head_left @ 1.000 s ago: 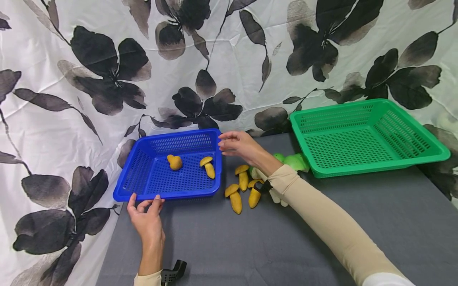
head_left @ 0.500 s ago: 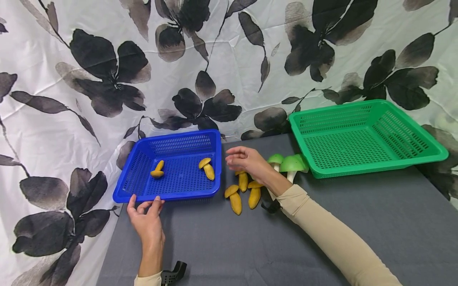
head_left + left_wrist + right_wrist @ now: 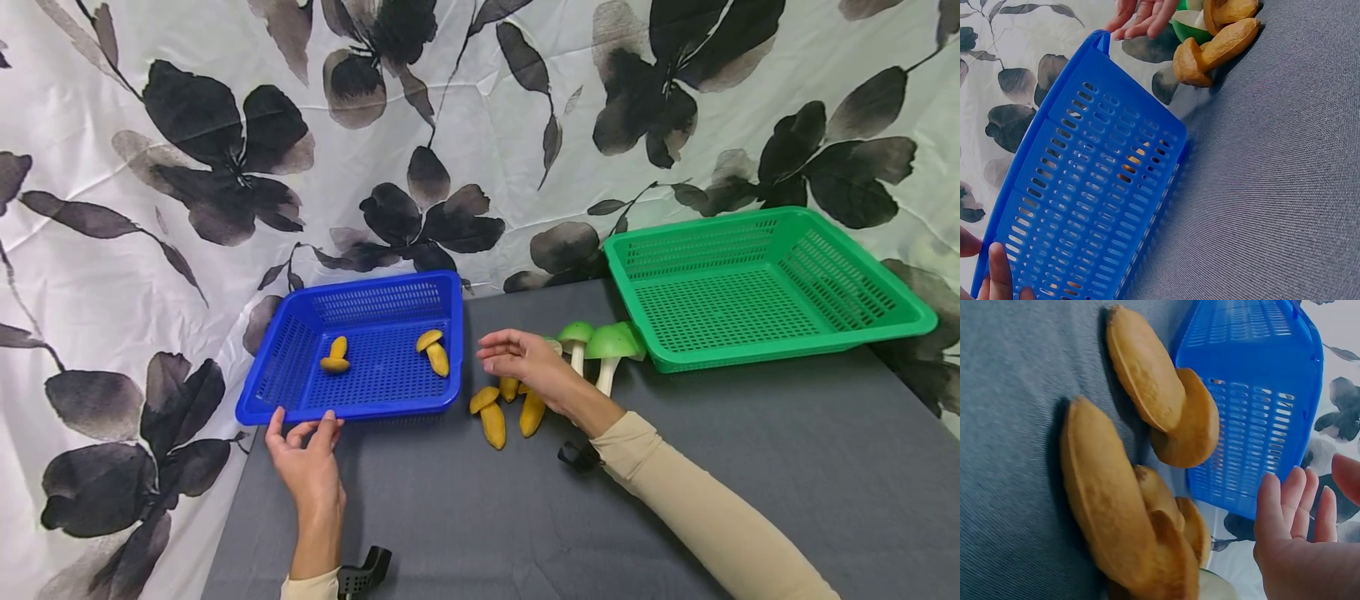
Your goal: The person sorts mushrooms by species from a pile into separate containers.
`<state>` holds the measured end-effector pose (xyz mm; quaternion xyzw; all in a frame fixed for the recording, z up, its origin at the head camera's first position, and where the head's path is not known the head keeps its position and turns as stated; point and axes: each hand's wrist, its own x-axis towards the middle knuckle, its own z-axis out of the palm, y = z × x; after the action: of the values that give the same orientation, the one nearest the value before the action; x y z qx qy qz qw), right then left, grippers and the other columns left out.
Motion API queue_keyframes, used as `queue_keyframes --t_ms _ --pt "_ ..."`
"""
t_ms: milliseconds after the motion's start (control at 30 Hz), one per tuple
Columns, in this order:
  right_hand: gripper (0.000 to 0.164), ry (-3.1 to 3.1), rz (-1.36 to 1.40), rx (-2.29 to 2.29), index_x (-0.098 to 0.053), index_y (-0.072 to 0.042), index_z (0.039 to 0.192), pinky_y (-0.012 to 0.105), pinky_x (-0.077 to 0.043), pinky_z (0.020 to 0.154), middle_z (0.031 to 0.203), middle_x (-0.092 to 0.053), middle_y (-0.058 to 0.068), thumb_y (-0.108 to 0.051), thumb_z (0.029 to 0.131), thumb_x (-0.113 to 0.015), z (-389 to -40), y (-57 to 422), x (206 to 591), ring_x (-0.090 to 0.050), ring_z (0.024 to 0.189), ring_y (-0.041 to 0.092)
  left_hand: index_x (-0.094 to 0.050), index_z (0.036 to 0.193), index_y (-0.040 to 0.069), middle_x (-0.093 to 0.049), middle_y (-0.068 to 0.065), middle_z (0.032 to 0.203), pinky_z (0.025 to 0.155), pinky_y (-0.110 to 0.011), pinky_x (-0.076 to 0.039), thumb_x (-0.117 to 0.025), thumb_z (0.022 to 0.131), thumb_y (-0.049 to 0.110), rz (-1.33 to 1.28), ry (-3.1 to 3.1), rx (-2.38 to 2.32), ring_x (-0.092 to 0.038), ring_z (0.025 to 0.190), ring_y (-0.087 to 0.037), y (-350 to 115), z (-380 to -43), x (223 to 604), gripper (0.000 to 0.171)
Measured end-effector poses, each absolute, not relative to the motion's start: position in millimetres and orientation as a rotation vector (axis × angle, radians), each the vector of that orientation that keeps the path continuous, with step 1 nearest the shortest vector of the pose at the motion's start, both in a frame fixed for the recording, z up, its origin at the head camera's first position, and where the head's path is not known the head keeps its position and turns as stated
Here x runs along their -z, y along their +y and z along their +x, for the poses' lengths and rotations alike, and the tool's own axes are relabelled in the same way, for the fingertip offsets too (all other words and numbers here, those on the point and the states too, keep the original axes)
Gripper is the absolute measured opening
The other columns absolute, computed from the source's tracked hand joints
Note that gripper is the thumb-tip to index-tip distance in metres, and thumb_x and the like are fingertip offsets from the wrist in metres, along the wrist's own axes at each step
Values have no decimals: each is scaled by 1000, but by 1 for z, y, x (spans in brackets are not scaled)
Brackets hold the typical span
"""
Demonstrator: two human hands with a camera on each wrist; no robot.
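My left hand (image 3: 307,462) grips the front rim of a blue plastic basket (image 3: 456,333), fingers and thumb at the edge. Two yellow toy mushrooms lie inside: one (image 3: 335,358) at the left, another (image 3: 435,353) near the right wall. Past the basket's right side, my right hand (image 3: 528,367) hovers with loosely bent fingers and nothing in them. Under and beside it are more yellow mushrooms, one (image 3: 490,417) in full sight, the others partly covered by the hand. In the right wrist view, yellow mushrooms (image 3: 1107,494) lie on the cloth below the right hand (image 3: 1304,550).
Several green-capped mushrooms (image 3: 611,343) with white stems stand just behind the right wrist. A larger green basket (image 3: 787,354) sits at the back right, touching distance from them. Grey cloth (image 3: 465,517) covers the table, and a floral curtain (image 3: 480,108) hangs behind.
The right hand has drawn back rightward from the blue basket's edge. The left mushroom in the basket has rolled leftward and settled. The left hand stays on the rim.
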<state>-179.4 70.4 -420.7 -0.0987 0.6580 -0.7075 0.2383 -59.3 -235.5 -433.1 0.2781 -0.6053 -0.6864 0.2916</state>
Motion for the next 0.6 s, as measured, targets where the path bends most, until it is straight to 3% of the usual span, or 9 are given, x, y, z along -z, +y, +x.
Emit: queue_keyframes --t_ms 167,367,600 --pt "49 1728 -283 1977 -50 4 141 35 -55 102 142 -53 27 0 95 -67 -174 72 427 -62 122 30 -25 155 16 -47 -13 106 82 -24 -61 -73 93 4 738 -1609 1834 -72 81 -15 -235 -59 434 79" --pt "54 1750 -341 1951 -51 3 141 32 -56 100 145 -52 26 2 91 -71 -166 71 435 -49 135 43 -26 155 20 -47 -11 106 83 -24 -61 -74 93 7 749 -1624 1833 -72 82 -16 -236 -59 435 79" --pt "51 1813 -354 1898 -56 -4 139 44 -48 111 148 -52 20 -3 92 -73 -159 68 440 -45 142 36 -25 156 16 -47 -10 105 84 -26 -61 -74 93 8 737 -1619 1841 -72 83 -18 -237 -59 435 81"
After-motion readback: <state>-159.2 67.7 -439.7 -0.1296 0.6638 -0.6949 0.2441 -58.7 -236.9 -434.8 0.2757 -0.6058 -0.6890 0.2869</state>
